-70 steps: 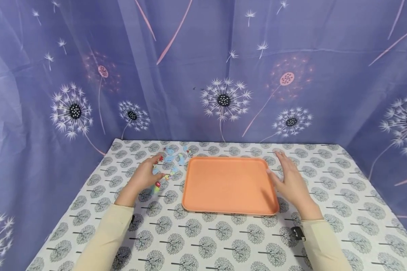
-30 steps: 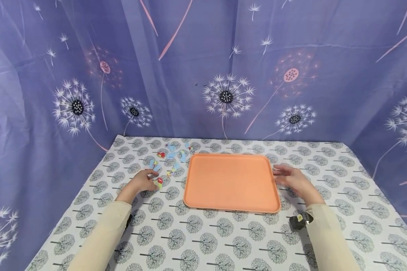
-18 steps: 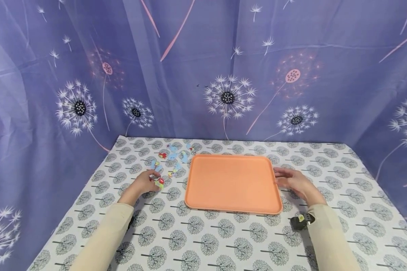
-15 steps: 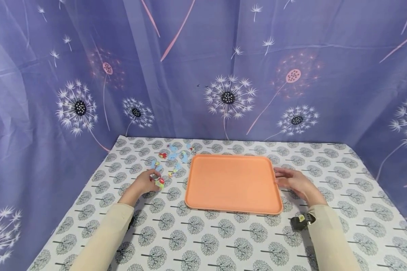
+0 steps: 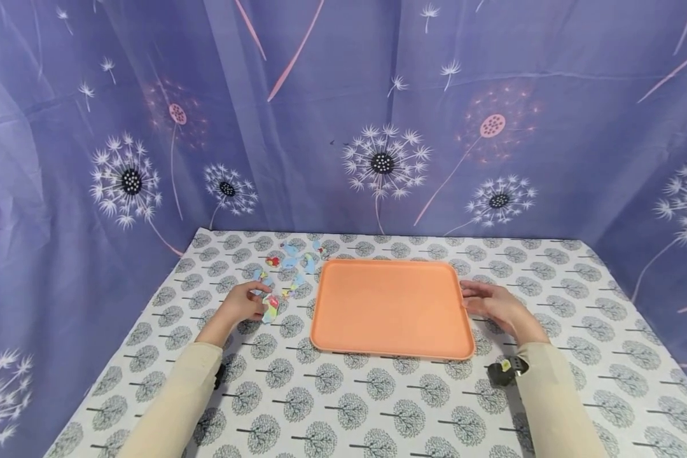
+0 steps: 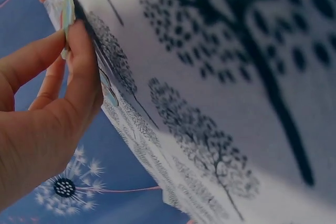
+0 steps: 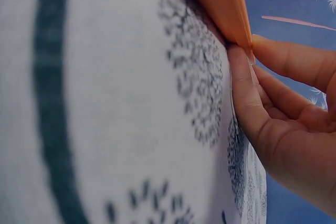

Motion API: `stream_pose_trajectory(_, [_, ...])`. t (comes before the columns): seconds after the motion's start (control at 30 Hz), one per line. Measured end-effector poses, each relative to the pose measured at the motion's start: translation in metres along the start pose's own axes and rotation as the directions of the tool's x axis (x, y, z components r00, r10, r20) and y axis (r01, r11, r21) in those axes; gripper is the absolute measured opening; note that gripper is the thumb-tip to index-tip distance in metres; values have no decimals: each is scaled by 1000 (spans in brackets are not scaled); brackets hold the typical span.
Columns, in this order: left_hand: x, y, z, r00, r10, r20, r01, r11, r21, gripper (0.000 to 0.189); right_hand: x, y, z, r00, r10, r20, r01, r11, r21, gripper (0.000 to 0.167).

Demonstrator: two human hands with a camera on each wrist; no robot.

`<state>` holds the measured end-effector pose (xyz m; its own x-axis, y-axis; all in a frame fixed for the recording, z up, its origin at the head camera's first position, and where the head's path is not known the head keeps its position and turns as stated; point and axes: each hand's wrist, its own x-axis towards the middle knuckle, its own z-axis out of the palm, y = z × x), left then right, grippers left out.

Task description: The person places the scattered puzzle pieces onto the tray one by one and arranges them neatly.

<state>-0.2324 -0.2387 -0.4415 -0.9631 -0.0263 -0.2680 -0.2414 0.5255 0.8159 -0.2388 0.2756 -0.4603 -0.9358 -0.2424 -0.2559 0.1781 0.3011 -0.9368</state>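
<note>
Nearest, two cream sleeves (image 5: 174, 397) ran out of the lower edge of the head view, which also cut off the near side of the table (image 5: 343, 416) with its tree-print cloth. A black device (image 5: 504, 372) sat at the right wrist; only a dark sliver of another showed beside the left sleeve. The left hand (image 5: 236, 308) pinched a flat red, green and pale-blue piece (image 5: 271, 310) between thumb and finger, over the table to the left of the orange tray (image 5: 392, 308). In the left wrist view this piece stood edge-on, its printed face unreadable; whether it touched the cloth could not be told. The right hand (image 5: 499, 310) pinched the right edge of the tray, thumb on one side and fingers on the other, their tips partly hidden there in the head view. Farther off, loose pieces (image 5: 289, 262), mostly blue, lay scattered beside the tray, their pictures too small to make out; the left hand partly covered the nearest. Behind the table's far edge hung a violet curtain (image 5: 315, 146) with dandelion prints, cropped above and at both sides.
</note>
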Motion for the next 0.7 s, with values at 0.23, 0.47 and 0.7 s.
stream_pose_trajectory(0.23, [4, 11, 1, 998, -16, 58, 23, 991, -134, 44, -1, -3, -1, 1000, 15, -10, -15, 1000, -14, 68])
stream_pose_trajectory(0.47, [13, 33, 21, 997, -14, 77, 30, 977, -209, 45, 0, -4, -1, 1000, 20, -9, -20, 1000, -5, 65])
stream_pose_trajectory(0.7, [22, 56, 42, 994, -7, 108, 40, 952, -303, 47, 2, -2, 0, 1000, 19, -8, -19, 1000, 7, 65])
